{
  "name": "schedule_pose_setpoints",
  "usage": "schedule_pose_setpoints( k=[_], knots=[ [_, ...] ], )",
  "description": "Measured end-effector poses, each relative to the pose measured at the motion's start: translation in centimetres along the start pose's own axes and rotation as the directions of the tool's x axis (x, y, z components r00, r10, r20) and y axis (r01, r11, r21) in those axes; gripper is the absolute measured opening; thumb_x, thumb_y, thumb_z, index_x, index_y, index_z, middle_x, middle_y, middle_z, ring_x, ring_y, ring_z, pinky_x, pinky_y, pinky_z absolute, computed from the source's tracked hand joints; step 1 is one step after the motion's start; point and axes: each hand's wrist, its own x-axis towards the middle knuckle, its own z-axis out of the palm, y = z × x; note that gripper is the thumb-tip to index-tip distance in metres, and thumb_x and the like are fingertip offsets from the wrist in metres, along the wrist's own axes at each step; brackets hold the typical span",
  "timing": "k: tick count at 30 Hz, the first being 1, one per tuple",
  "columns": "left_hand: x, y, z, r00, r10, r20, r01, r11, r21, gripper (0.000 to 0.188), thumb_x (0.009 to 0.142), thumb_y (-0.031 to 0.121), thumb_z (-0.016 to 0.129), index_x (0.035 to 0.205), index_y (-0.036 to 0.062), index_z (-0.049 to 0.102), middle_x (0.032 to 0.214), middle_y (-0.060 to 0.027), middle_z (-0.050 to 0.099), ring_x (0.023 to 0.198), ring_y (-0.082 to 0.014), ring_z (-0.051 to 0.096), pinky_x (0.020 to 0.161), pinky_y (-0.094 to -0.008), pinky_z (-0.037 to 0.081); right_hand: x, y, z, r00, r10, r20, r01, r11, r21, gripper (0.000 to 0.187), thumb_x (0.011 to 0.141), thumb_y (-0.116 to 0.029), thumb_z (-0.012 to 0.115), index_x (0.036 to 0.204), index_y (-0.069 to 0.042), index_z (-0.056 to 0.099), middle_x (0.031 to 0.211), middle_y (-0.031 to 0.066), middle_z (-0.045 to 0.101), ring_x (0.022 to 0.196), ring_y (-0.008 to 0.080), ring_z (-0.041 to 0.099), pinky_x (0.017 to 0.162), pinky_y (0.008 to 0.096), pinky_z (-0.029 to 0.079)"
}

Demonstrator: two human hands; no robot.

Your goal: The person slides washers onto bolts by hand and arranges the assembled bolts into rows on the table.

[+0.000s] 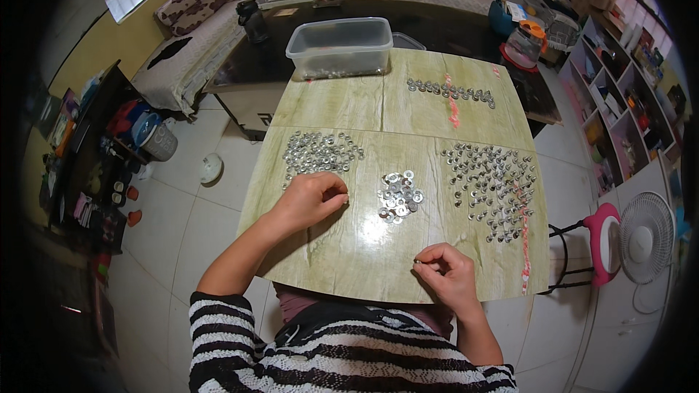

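My left hand (313, 200) is over the table's left side, just in front of a spread of metal nuts (317, 151). Its thumb and index finger are pinched together, and what lies between them is too small to make out. Nearer the front edge, my right hand (447, 274) pinches a small metal piece (417, 261), partly covered by the fingertips. Between the hands, a loose heap of flat washers (400, 195) lies on the table. To the right, many bolts (491, 182) are spread out, most standing on their heads. Farther back, bolts with washers (451, 92) stand in a row.
The marbled table (349, 247) has reddish worn strips. A clear plastic tub (340, 47) holding small metal parts stands at its back left. Behind is a dark table (429, 25) with a jug (524, 45). A pink-backed chair (604, 244) and white fan (646, 236) are at right.
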Motion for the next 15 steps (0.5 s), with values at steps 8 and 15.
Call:
schedule_pose_setpoints(
  k=[8,15],
  knots=[
    [1.2,-0.2,1.2,0.981,0.168,0.101,-0.184,0.967,0.176,0.011,0.068,0.011,0.060,0.073,0.0019,0.056,0.072,-0.0111,0.055,0.066,-0.0267,0.054,0.061,-0.0331,0.045,-0.1,0.8,-0.2,0.997,-0.063,-0.042,0.066,0.995,0.070,0.010,0.069,0.001,0.061,0.075,0.002,0.054,0.077,0.0071,0.056,0.069,0.0107,0.055,0.061,0.0207,0.047],
    [6.0,1.5,1.5,0.973,0.192,0.132,-0.203,0.976,0.077,0.019,0.070,0.014,0.063,0.084,0.0011,0.059,0.077,-0.0105,0.056,0.068,-0.0212,0.056,0.060,-0.0298,0.045,0.1,0.1,0.0,0.992,-0.125,-0.035,0.123,0.990,-0.063,0.009,0.069,0.000,0.061,0.076,0.002,0.055,0.076,0.0080,0.055,0.068,0.0118,0.055,0.060,0.0210,0.046]
  ],
)
